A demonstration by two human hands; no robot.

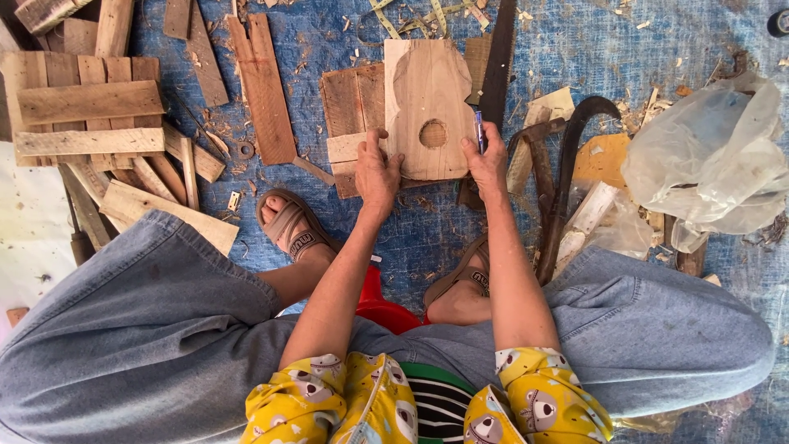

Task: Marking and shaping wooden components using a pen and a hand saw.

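The right hand [491, 160] is closed around a slim blue-and-white pen [479, 131], its tip set against the right edge of a pale, guitar-body-shaped wooden board with a round hole cut through it [427, 99]. The left hand [376, 171] lies spread and flat, pressing down on the near left corner of that board and on the small pale wooden offcut [345, 148] just beside it; it grips nothing, only pins the work down. The board rests on brown plank pieces [353, 99], which lie on a blue tarpaulin [575, 41] spread over the floor and strewn with shavings.

By the look of it, the step in hand is marking: a line is being drawn along the board's right outline while the other hand keeps it from shifting. I judge that the next move calls for steady downward pressure from the left hand and a slow run of the pen close against the edge, so the mark does not wander.

Just right of the board lie a dark hand saw [499, 57] and a dark curved iron bar [567, 164]; farther right sits a crumpled clear plastic bag [715, 156]. At the far edge a yellow measuring tape [411, 16] curls. Far left is a slatted pallet of weathered wood [86, 115], and a long reddish plank [267, 90] lies between it and the board.
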